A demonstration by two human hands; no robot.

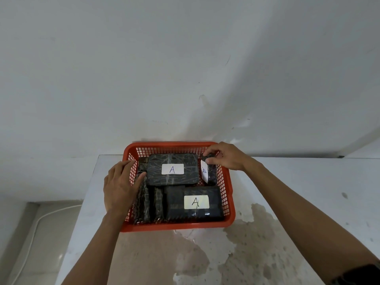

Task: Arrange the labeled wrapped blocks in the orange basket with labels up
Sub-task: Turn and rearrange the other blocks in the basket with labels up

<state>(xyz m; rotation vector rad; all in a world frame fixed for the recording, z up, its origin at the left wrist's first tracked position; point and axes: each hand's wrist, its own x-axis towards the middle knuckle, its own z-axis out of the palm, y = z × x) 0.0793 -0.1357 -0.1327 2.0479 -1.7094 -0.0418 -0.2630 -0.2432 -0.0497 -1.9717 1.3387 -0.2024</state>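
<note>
An orange mesh basket (181, 226) sits on a pale table and holds several black wrapped blocks. One block (173, 177) lies flat at the back with its white "A" label up. Another flat block (194, 212) lies at the front right, label "A" up. Two blocks (151, 204) stand on edge along the left side. At the right wall a block (211, 173) stands on edge, its label facing left. My right hand (226, 157) pinches the top of that block. My left hand (120, 184) rests on the basket's left rim, fingers touching the left blocks.
The table (287, 202) has a stained, worn patch in front of the basket. A white wall rises directly behind. The table's left edge drops to a floor with a white cable (35, 229).
</note>
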